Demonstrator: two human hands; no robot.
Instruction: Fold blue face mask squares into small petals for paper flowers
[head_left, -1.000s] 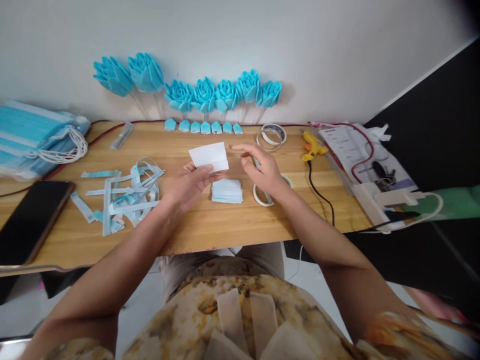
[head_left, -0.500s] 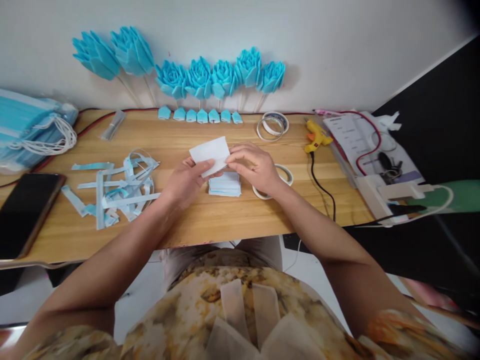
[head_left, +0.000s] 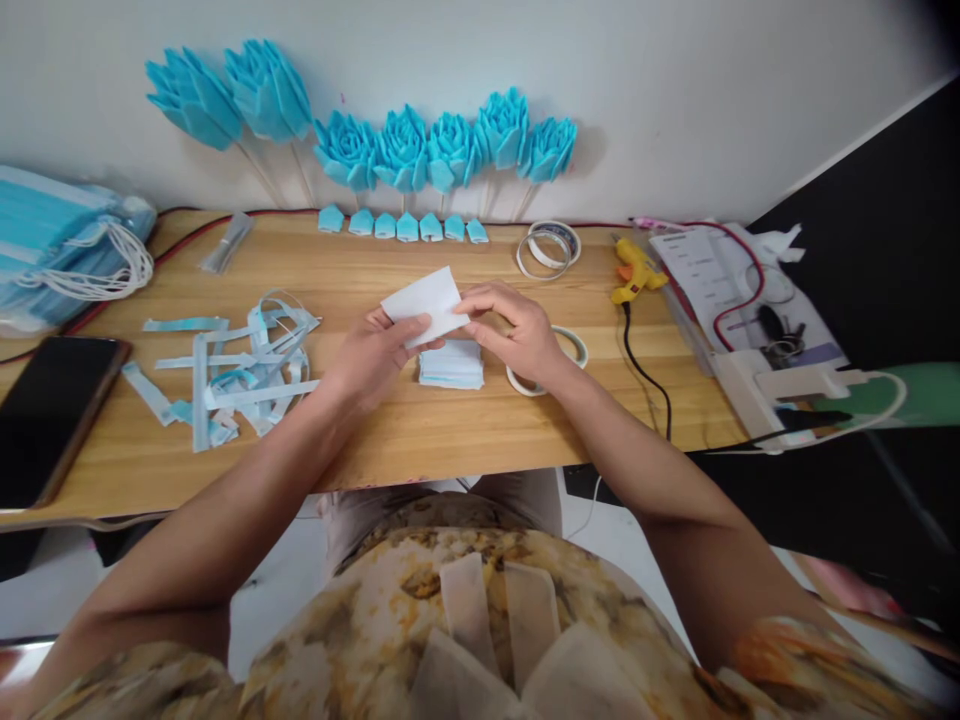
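Observation:
A white rectangular sheet [head_left: 424, 300], of paper or thin fabric, is held up over the table. My left hand [head_left: 379, 350] grips its left side, thumb on top and fingers underneath. At the right edge, my right hand [head_left: 514, 325] pinches the sheet between thumb and fingertips. Just below lies a neat stack of pale blue-white pieces [head_left: 451, 366]. Beside it a roll of tape [head_left: 576, 350] is partly covered by my right hand and wrist.
Cut mask strips [head_left: 255, 365] lie left, near a phone [head_left: 56, 420] and a bundle of blue masks [head_left: 60, 240]. Blue fabric flowers [head_left: 405, 150] lean on the wall behind small folded pieces [head_left: 407, 228]. A yellow glue gun [head_left: 634, 270] and power strip [head_left: 750, 395] are right.
The view has shifted slightly. Both hands still hold the white sheet in nearly the same pose, with my right fingers moved only a little along its right edge.

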